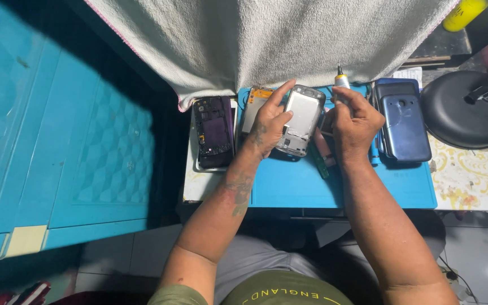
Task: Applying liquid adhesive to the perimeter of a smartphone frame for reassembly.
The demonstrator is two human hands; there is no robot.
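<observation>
My left hand (pixel 269 125) holds an opened phone frame (pixel 301 120) with a silver inner plate, tilted slightly above the blue work mat (pixel 289 186). My right hand (pixel 356 121) grips a small glue tube (pixel 341 81) with a thin nozzle pointing up, right beside the frame's upper right corner. A green tool (pixel 318 164) lies on the mat between my wrists, partly hidden by my hands.
A dark phone back with exposed board (pixel 214 131) lies left of the mat, an orange-tagged part (pixel 253 104) next to it. Blue phone covers (pixel 404 121) are stacked at right. A black round lamp base (pixel 470 110), white towel (pixel 266 39), yellow bottle (pixel 463 13), blue cabinet (pixel 57 141).
</observation>
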